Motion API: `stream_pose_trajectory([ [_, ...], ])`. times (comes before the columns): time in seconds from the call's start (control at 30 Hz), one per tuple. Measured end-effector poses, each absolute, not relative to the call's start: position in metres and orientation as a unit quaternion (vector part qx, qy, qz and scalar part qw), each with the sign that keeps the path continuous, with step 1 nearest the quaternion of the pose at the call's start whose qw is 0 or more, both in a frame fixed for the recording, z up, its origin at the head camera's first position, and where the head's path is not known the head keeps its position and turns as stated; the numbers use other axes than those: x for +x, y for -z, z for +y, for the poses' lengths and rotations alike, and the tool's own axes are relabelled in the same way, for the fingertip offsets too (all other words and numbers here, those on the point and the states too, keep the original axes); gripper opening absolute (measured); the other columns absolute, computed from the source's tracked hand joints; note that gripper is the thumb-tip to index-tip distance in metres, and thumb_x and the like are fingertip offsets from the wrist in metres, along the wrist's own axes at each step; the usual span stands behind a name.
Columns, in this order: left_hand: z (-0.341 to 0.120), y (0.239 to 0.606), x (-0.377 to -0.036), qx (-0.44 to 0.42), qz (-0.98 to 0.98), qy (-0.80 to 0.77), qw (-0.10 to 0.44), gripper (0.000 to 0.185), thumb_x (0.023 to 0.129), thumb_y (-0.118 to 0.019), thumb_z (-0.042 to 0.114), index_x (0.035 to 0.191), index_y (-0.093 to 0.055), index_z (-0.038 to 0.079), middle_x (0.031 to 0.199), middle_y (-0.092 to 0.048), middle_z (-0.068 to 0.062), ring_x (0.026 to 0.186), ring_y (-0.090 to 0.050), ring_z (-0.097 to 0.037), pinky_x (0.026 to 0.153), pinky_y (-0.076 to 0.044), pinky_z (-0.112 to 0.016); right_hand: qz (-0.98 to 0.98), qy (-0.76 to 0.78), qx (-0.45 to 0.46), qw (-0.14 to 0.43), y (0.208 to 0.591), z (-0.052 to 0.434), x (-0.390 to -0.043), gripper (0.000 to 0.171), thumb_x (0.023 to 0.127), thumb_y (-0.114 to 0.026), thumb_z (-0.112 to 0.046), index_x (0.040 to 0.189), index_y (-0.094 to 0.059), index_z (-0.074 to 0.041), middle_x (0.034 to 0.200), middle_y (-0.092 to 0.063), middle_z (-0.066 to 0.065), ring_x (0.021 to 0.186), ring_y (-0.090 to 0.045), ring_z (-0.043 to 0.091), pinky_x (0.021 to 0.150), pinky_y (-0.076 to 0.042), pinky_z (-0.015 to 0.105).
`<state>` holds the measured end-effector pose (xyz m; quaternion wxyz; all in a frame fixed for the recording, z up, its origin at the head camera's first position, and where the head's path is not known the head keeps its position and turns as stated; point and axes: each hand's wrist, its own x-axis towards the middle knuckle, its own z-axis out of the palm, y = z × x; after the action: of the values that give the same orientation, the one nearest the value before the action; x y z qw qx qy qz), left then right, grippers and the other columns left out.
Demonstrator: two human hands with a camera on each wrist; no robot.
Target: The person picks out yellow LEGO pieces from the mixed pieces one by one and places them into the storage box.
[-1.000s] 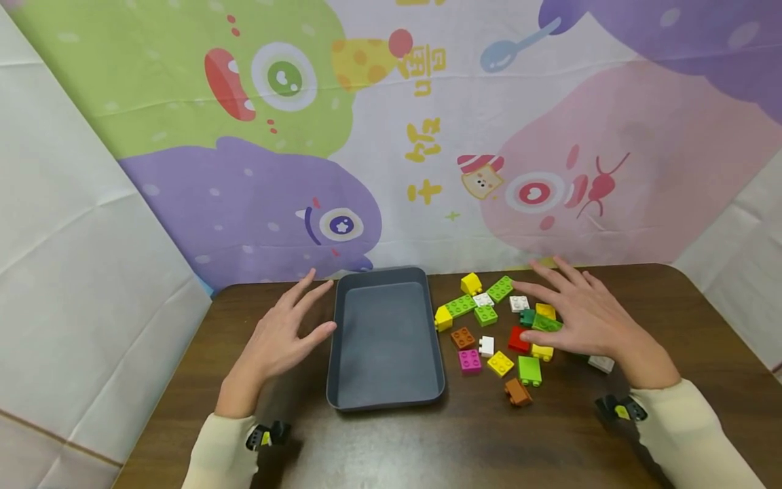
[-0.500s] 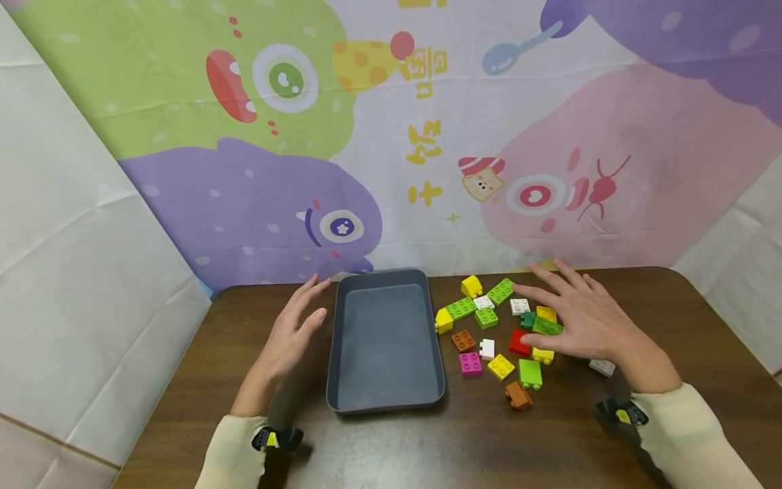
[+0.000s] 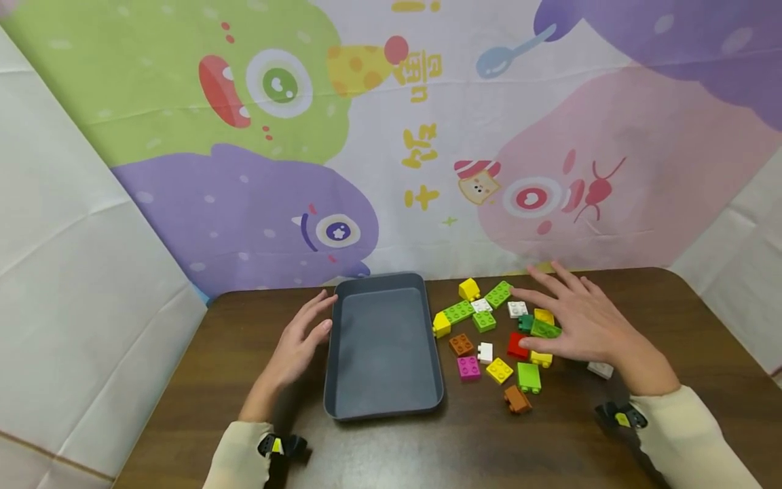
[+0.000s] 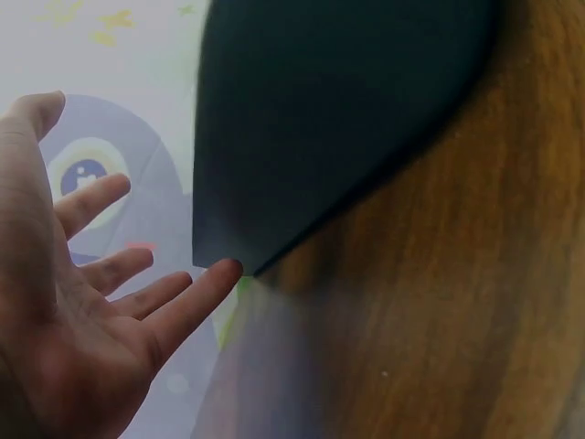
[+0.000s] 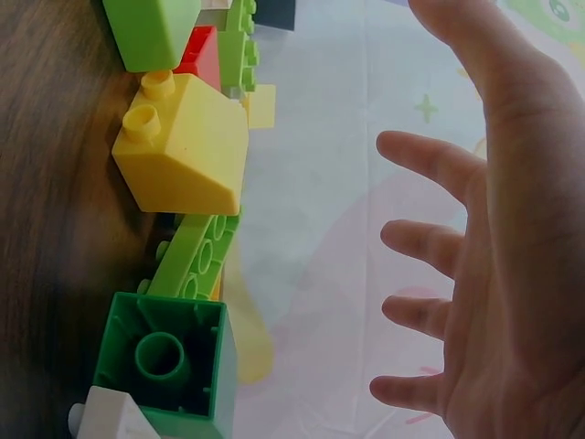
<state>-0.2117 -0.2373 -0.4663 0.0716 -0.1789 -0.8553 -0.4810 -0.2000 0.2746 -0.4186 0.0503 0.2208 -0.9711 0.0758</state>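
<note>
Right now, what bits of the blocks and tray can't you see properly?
- Head view: the right hand covers some blocks beneath it.
- Left wrist view: the gray tray is blurred and cut off at the top edge; whether the left hand touches it is unclear.
- Right wrist view: the white block is cut off at the bottom edge.

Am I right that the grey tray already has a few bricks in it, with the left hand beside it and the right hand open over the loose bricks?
Not quite. The grey tray holds no bricks, as the head view shows. The rest stands: the left hand is beside it, and the right hand is open over the loose bricks.
</note>
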Motion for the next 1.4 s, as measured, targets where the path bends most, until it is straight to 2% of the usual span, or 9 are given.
stream_pose_trajectory([
  [0.07, -0.236, 0.468, -0.210, -0.179, -0.846, 0.498, 0.064, 0.047, 0.116, -0.057, 0.013, 0.162, -0.059, 0.002, 0.180, -0.040, -0.027, 0.157, -0.052, -0.051, 0.099, -0.069, -0.032, -0.971, -0.076, 0.221, 0.051, 0.420, 0.275, -0.199, 0.086, 0.090, -0.076, -0.074, 0.164, -0.060, -0.034, 0.184, -0.039, 0.017, 0.169, -0.027, 0.056, 0.122, -0.034, 0.092],
  [0.23, -0.235, 0.471, -0.210, -0.176, -0.824, 0.537, 0.044, 0.048, 0.117, -0.055, 0.011, 0.162, -0.054, -0.007, 0.180, -0.036, -0.032, 0.147, -0.058, -0.056, 0.098, -0.071, -0.050, -0.972, -0.078, 0.217, 0.047, 0.423, 0.275, -0.197, 0.086, 0.089, -0.077, -0.075, 0.163, -0.060, -0.035, 0.183, -0.040, 0.016, 0.169, -0.028, 0.055, 0.122, -0.033, 0.093],
  [0.57, -0.250, 0.504, -0.229, -0.210, -0.819, 0.531, 0.053, 0.054, 0.117, -0.060, 0.037, 0.163, -0.060, 0.009, 0.180, -0.039, -0.026, 0.146, -0.066, -0.038, 0.089, -0.072, -0.037, -0.972, -0.084, 0.217, 0.036, 0.425, 0.271, -0.197, 0.087, 0.090, -0.076, -0.076, 0.164, -0.059, -0.035, 0.183, -0.040, 0.016, 0.168, -0.028, 0.055, 0.123, -0.032, 0.093],
  [0.7, -0.255, 0.515, -0.236, -0.205, -0.813, 0.544, 0.047, 0.052, 0.117, -0.061, 0.036, 0.161, -0.063, 0.010, 0.181, -0.041, -0.021, 0.145, -0.067, -0.027, 0.088, -0.072, -0.034, -0.972, -0.082, 0.216, 0.038, 0.425, 0.271, -0.199, 0.087, 0.089, -0.077, -0.075, 0.164, -0.059, -0.035, 0.183, -0.041, 0.017, 0.168, -0.028, 0.056, 0.122, -0.033, 0.093],
  [0.9, -0.256, 0.515, -0.236, -0.187, -0.822, 0.538, 0.020, 0.052, 0.116, -0.060, 0.035, 0.155, -0.066, 0.001, 0.181, -0.042, -0.022, 0.145, -0.067, -0.030, 0.095, -0.071, -0.035, -0.971, -0.083, 0.222, 0.040, 0.427, 0.270, -0.202, 0.086, 0.090, -0.076, -0.075, 0.164, -0.060, -0.035, 0.182, -0.042, 0.016, 0.168, -0.029, 0.056, 0.122, -0.033, 0.093],
  [1.03, -0.265, 0.535, -0.248, -0.175, -0.817, 0.550, -0.002, 0.048, 0.118, -0.059, 0.039, 0.154, -0.070, 0.011, 0.183, -0.044, -0.010, 0.143, -0.067, -0.011, 0.097, -0.068, -0.025, -0.971, -0.078, 0.223, 0.044, 0.428, 0.271, -0.202, 0.086, 0.090, -0.076, -0.075, 0.164, -0.060, -0.035, 0.182, -0.042, 0.017, 0.167, -0.030, 0.056, 0.122, -0.035, 0.093],
  [1.13, -0.266, 0.537, -0.250, -0.185, -0.806, 0.562, -0.009, 0.051, 0.118, -0.059, 0.044, 0.155, -0.070, 0.011, 0.182, -0.044, -0.010, 0.145, -0.068, -0.013, 0.099, -0.069, -0.028, -0.971, -0.077, 0.223, 0.046, 0.428, 0.271, -0.202, 0.086, 0.090, -0.076, -0.075, 0.164, -0.060, -0.035, 0.182, -0.042, 0.017, 0.167, -0.031, 0.056, 0.121, -0.035, 0.092],
  [1.27, -0.265, 0.533, -0.247, -0.191, -0.804, 0.562, -0.012, 0.056, 0.118, -0.057, 0.042, 0.157, -0.066, 0.003, 0.182, -0.041, -0.019, 0.151, -0.064, -0.035, 0.101, -0.070, -0.039, -0.971, -0.079, 0.222, 0.045, 0.427, 0.271, -0.202, 0.086, 0.090, -0.076, -0.075, 0.164, -0.060, -0.035, 0.182, -0.042, 0.017, 0.167, -0.030, 0.056, 0.122, -0.035, 0.092],
  [1.4, -0.272, 0.547, -0.254, -0.180, -0.804, 0.567, -0.018, 0.047, 0.120, -0.056, 0.037, 0.158, -0.067, 0.013, 0.185, -0.039, 0.000, 0.148, -0.064, -0.011, 0.101, -0.068, -0.028, -0.971, -0.078, 0.220, 0.044, 0.427, 0.271, -0.203, 0.086, 0.090, -0.076, -0.075, 0.163, -0.060, -0.035, 0.182, -0.041, 0.017, 0.167, -0.030, 0.056, 0.122, -0.034, 0.092],
])
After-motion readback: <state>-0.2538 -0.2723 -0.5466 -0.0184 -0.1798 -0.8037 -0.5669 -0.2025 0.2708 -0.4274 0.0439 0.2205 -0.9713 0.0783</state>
